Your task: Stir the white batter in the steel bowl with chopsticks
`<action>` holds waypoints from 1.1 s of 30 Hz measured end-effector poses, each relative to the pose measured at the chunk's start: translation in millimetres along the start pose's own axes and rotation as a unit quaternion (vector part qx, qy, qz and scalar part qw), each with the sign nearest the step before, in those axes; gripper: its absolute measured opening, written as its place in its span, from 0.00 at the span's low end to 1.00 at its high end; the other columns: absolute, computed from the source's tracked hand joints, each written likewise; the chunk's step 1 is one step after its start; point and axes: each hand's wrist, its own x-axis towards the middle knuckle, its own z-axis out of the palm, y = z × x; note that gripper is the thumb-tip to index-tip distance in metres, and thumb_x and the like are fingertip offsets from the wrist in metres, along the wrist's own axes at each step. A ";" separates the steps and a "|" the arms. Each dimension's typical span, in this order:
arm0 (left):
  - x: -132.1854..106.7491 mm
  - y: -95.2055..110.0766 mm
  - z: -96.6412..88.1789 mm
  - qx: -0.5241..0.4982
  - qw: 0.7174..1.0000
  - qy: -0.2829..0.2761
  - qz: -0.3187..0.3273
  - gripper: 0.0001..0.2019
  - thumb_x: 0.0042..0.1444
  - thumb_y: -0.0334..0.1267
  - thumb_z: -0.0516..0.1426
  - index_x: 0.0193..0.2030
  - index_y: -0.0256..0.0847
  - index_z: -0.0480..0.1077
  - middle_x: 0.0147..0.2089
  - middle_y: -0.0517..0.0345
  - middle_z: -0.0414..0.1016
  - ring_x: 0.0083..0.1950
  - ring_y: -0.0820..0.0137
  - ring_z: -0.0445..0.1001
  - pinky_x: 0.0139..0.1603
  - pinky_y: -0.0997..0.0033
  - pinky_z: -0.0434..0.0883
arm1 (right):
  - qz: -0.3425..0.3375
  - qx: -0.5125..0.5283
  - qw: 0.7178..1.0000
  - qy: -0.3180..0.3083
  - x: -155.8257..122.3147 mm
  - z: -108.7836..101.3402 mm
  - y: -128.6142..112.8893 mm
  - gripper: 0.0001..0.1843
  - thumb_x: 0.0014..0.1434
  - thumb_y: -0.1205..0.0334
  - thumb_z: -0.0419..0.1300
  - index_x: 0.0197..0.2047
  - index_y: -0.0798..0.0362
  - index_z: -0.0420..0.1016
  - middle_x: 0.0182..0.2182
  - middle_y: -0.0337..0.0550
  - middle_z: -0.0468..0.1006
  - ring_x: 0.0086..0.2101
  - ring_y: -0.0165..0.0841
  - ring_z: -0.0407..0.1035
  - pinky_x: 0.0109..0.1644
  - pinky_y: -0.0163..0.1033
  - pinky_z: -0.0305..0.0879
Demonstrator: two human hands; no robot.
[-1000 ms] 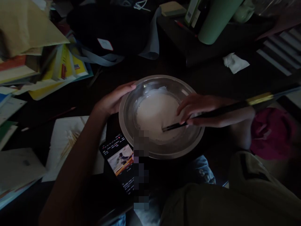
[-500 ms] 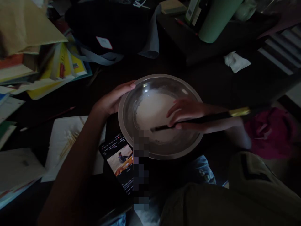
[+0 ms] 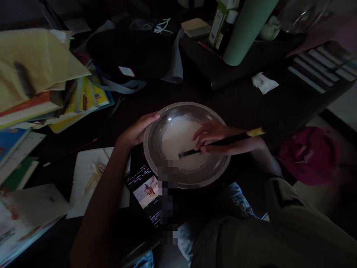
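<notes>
A wide metal bowl (image 3: 148,149) holds a pale, whitish liquid (image 3: 175,139). My left hand (image 3: 139,128) grips its left rim, thumb along the top edge and the other fingers mostly hidden on the outer side. Over the bowl, my right hand (image 3: 209,137) is closed around black chopsticks (image 3: 228,140) with gold-coloured ends. Their dark tips point down and left at the liquid; whether they dip into it is hard to see. Left of the bowl lies a lit phone (image 3: 146,195), partly covered by a blurred patch.
Thin wooden sticks (image 3: 96,175) lie on white paper (image 3: 80,193) by my left forearm. Books and papers (image 3: 80,100) pile up at the left. A black bag (image 3: 131,52), a green cylinder (image 3: 248,33) and a crumpled tissue (image 3: 264,82) are farther back. A magenta bag (image 3: 309,156) sits at right.
The view has shifted, so most things appear lower. The right hand and chopsticks have moved slightly within the bowl. The phone's picture has changed. Both grips stay the same.
</notes>
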 end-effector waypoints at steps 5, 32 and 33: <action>1.7 -0.2 0.1 0.006 1.000 -0.011 0.006 0.17 0.55 0.43 0.60 0.49 0.39 0.76 0.36 0.56 0.82 0.34 0.70 0.77 0.35 0.76 0.72 | 0.054 -0.034 0.996 0.069 3.2 -13.4 13.1 0.14 0.68 0.55 0.53 0.46 0.54 0.75 0.45 0.44 0.79 0.48 0.34 0.71 0.58 0.43 0.62; 4.4 -4.3 -5.3 -0.012 0.999 -0.043 0.019 0.17 0.57 0.42 0.61 0.51 0.39 0.75 0.37 0.59 0.82 0.34 0.73 0.76 0.37 0.78 0.72 | 0.018 -0.126 0.991 0.048 -4.1 -3.7 5.2 0.17 0.69 0.54 0.50 0.54 0.48 0.73 0.52 0.43 0.77 0.62 0.37 0.62 0.70 0.52 0.51; 4.6 -4.8 -5.7 -0.014 0.999 -0.044 0.022 0.17 0.57 0.42 0.61 0.51 0.39 0.75 0.38 0.59 0.82 0.34 0.73 0.76 0.37 0.78 0.73 | 0.040 -0.148 0.986 0.069 -9.6 -8.9 6.9 0.17 0.69 0.54 0.50 0.54 0.47 0.73 0.54 0.42 0.76 0.62 0.37 0.62 0.71 0.52 0.50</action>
